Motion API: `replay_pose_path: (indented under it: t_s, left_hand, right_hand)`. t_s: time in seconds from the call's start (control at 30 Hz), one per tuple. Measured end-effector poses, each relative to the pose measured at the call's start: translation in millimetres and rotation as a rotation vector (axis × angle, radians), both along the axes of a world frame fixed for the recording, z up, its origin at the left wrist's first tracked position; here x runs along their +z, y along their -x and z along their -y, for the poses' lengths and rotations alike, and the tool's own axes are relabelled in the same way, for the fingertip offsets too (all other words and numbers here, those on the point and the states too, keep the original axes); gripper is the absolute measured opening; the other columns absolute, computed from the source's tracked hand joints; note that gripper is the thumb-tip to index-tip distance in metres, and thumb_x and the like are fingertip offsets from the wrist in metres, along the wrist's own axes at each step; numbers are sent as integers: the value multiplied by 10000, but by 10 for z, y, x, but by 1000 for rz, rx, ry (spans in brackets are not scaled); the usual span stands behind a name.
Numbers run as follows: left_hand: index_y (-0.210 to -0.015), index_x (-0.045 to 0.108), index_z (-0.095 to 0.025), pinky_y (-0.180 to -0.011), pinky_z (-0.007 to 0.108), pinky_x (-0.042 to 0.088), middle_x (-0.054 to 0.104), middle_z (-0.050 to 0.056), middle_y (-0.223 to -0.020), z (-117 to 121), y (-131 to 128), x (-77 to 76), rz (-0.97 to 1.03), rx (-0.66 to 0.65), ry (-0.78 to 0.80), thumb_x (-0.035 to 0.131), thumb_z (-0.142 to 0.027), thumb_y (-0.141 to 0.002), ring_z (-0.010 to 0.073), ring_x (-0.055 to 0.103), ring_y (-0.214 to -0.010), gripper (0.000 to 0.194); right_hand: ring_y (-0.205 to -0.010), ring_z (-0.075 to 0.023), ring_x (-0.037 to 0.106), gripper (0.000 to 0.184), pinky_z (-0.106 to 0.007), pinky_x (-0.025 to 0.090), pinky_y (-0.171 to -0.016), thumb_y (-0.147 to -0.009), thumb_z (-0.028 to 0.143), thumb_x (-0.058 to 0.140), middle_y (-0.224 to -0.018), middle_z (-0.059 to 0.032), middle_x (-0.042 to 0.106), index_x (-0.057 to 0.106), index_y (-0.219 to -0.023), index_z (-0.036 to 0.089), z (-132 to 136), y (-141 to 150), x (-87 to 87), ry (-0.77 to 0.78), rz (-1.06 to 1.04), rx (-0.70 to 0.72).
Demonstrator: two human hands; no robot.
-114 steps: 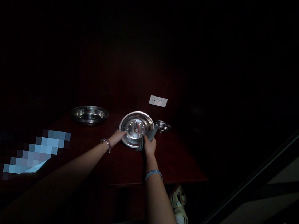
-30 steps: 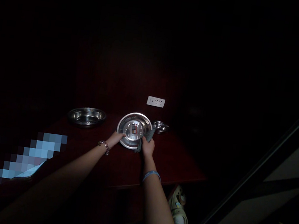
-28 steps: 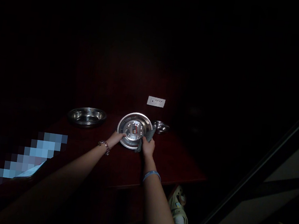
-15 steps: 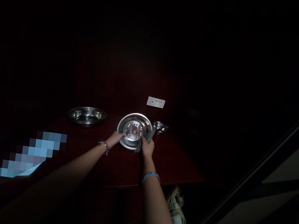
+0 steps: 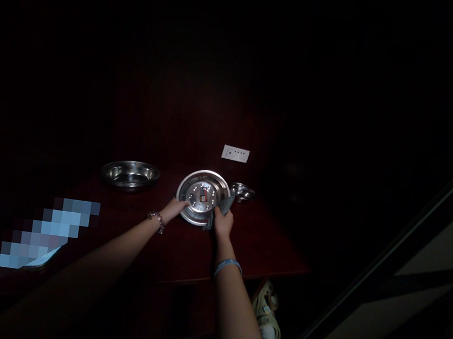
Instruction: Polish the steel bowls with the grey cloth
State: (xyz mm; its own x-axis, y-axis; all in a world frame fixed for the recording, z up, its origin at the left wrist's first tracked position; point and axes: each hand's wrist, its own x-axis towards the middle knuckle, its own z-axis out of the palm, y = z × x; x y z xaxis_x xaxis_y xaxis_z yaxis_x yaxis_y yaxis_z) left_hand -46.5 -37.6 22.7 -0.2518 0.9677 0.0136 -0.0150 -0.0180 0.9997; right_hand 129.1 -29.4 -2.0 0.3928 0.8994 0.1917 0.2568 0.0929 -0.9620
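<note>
Holding steel basin (image 5: 208,179) at mid-desk (image 5: 260,246), tilted, open face twd me.
L hand (image 5: 171,209) grip closed on its lower-left rim, thumb inside; R hand (image 5: 225,224) grip closed at lower right w/ grey cloth (image 5: 226,204). Label (image 5: 203,195) on basin's inner bottom. It's round, so one long axis can't be told. Wide pan (image 5: 130,176) sits mouth up, left; small bowl (image 5: 243,193) mouth up, right.

Both arms reaching forward, hands (image 5: 198,217) close together, thumbs uppermost, fingers curled
</note>
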Motion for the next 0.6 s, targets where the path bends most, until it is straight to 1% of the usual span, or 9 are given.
replay_pose_path:
  t_s: [0.07,0.17,0.3,0.4,0.53,0.6]
  left_hand:
    - [-1056,784,-125,-1066,397,572,831,157,-1062,17,-5,19,3,5,37,676,-18,-741,341,752,-1196,350]
    - [-1036,786,-123,-1072,404,566,828,168,-1080,22,-14,33,11,14,46,672,-9,-755,351,753,-1194,324]
    - [-1030,786,-129,-1064,402,571,830,161,-1055,-3,-12,12,7,12,47,686,-8,-746,353,750,-1198,325]
    - [-1031,793,-134,-1058,385,576,827,166,-1085,-26,-5,-17,1,4,33,695,-12,-731,347,752,-1194,338]
    - [-1080,772,-122,-1077,416,572,826,164,-1112,-58,4,-50,1,7,44,697,-22,-735,326,761,-1180,367]
    - [-1053,765,-112,-1071,432,576,829,166,-1079,-68,9,-59,-9,-10,13,689,-19,-740,333,767,-1164,335]
  right_hand:
    - [-968,-276,812,173,-313,605,-865,-820,266,709,-971,-111,853,823,-916,177,3,0,3,1,1,4]
    - [-969,-272,814,164,-305,602,-862,-824,261,710,-985,-113,853,817,-914,176,1,2,-1,5,-3,5]
    - [-949,-269,814,149,-302,605,-842,-817,257,715,-951,-104,853,814,-896,179,-8,6,-16,-11,-17,2]
    - [-965,-272,813,159,-307,606,-854,-817,259,713,-961,-106,853,817,-907,179,-5,8,-17,-21,-16,7]
    - [-995,-277,815,182,-307,607,-869,-821,262,702,-985,-100,852,825,-933,188,10,7,-1,-12,-15,18]
    - [-1009,-284,814,185,-313,606,-873,-828,260,699,-1005,-110,851,825,-940,183,15,6,6,-3,-13,17]
